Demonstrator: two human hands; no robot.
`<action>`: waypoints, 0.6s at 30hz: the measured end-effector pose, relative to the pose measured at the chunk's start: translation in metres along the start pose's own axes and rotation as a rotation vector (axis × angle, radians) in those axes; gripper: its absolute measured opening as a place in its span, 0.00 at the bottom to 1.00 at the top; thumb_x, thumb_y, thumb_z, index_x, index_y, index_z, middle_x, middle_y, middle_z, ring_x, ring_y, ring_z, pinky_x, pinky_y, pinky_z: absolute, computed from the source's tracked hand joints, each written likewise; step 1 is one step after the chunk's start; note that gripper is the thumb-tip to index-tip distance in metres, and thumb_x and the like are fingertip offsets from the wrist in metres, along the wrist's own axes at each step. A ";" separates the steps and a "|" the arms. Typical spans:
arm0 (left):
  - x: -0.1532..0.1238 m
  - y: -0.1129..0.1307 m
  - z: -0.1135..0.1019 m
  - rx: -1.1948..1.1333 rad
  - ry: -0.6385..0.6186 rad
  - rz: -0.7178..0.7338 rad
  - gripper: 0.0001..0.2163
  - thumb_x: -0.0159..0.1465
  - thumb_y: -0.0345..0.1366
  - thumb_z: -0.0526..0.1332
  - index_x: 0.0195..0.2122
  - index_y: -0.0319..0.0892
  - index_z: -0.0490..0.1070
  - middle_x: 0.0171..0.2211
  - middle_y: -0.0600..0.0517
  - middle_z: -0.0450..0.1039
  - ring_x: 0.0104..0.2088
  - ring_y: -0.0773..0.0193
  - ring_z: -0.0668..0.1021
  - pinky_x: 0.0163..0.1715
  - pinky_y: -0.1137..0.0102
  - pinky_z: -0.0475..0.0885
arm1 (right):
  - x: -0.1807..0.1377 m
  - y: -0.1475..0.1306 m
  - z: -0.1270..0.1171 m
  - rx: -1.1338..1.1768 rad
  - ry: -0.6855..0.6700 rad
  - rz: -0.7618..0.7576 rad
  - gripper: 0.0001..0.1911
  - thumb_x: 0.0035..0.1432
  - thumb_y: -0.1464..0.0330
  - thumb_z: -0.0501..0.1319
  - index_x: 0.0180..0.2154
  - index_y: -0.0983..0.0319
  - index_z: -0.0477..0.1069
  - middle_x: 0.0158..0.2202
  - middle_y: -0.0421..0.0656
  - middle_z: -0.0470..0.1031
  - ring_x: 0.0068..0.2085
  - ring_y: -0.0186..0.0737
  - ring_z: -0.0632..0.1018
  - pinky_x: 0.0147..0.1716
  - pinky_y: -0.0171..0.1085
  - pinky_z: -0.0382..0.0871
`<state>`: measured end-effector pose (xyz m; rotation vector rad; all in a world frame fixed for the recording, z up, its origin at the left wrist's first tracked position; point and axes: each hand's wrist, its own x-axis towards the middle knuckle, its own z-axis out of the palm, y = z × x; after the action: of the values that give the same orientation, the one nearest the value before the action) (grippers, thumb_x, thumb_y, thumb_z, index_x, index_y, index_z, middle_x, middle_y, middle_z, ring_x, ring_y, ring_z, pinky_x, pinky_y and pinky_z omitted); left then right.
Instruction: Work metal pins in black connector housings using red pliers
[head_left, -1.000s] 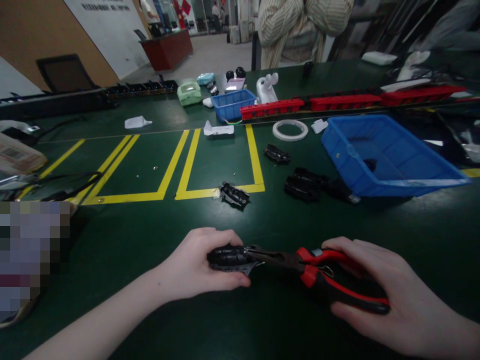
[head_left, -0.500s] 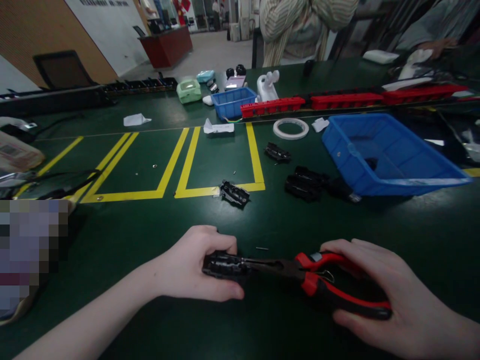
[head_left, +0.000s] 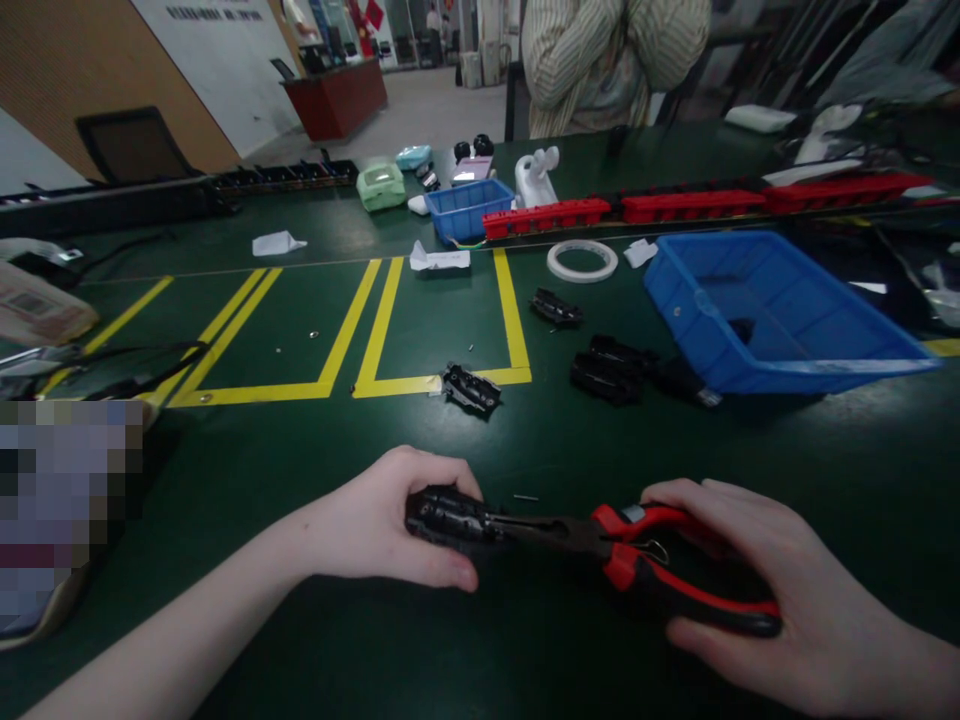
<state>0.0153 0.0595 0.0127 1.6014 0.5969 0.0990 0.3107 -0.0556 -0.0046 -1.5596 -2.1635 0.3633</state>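
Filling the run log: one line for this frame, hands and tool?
left hand: grips black plastic part on table | right hand: holds red-handled pliers | pliers nose: at the part | loose black parts beside blue bin

Red-and-black pliers (head_left: 637, 565), black part (head_left: 450, 517), blue bin (head_left: 757, 315), green table (head_left: 525, 640) with yellow lines (head_left: 352, 320)

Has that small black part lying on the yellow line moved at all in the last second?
No. The small black part sits at the same corner of the yellow line; slight shifts come from the camera.
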 end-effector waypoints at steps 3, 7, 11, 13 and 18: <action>-0.002 0.002 -0.004 -0.107 -0.032 -0.035 0.12 0.56 0.36 0.67 0.39 0.38 0.70 0.32 0.54 0.72 0.29 0.69 0.73 0.27 0.75 0.67 | -0.001 0.001 0.000 -0.003 0.008 0.009 0.25 0.45 0.59 0.64 0.47 0.55 0.64 0.40 0.43 0.78 0.38 0.47 0.80 0.27 0.39 0.75; -0.001 0.005 -0.009 -0.129 -0.029 -0.009 0.10 0.57 0.33 0.65 0.40 0.37 0.71 0.33 0.53 0.73 0.30 0.69 0.73 0.30 0.76 0.68 | -0.002 0.001 0.000 0.016 0.013 0.024 0.26 0.45 0.58 0.64 0.47 0.54 0.63 0.39 0.42 0.78 0.37 0.47 0.80 0.29 0.41 0.75; 0.000 0.006 -0.009 -0.128 -0.024 -0.002 0.09 0.60 0.33 0.63 0.41 0.38 0.70 0.33 0.54 0.72 0.31 0.70 0.72 0.31 0.77 0.68 | -0.003 0.001 0.001 0.026 0.003 0.038 0.26 0.46 0.57 0.64 0.48 0.54 0.63 0.40 0.43 0.77 0.37 0.47 0.80 0.30 0.41 0.75; 0.000 0.006 -0.008 -0.124 -0.027 -0.011 0.09 0.61 0.33 0.63 0.42 0.38 0.70 0.33 0.54 0.71 0.30 0.71 0.72 0.30 0.77 0.68 | -0.003 0.001 0.001 0.021 0.000 0.063 0.26 0.46 0.57 0.64 0.48 0.54 0.63 0.41 0.44 0.77 0.38 0.47 0.80 0.29 0.41 0.75; -0.001 0.004 -0.007 -0.120 -0.015 -0.024 0.10 0.61 0.33 0.63 0.44 0.39 0.68 0.33 0.54 0.71 0.28 0.72 0.71 0.28 0.77 0.67 | -0.003 0.000 0.002 0.034 0.006 0.099 0.26 0.46 0.56 0.64 0.47 0.55 0.65 0.42 0.44 0.77 0.38 0.47 0.80 0.30 0.41 0.75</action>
<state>0.0131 0.0659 0.0177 1.4770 0.5881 0.1029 0.3102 -0.0586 -0.0074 -1.6506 -2.0705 0.4238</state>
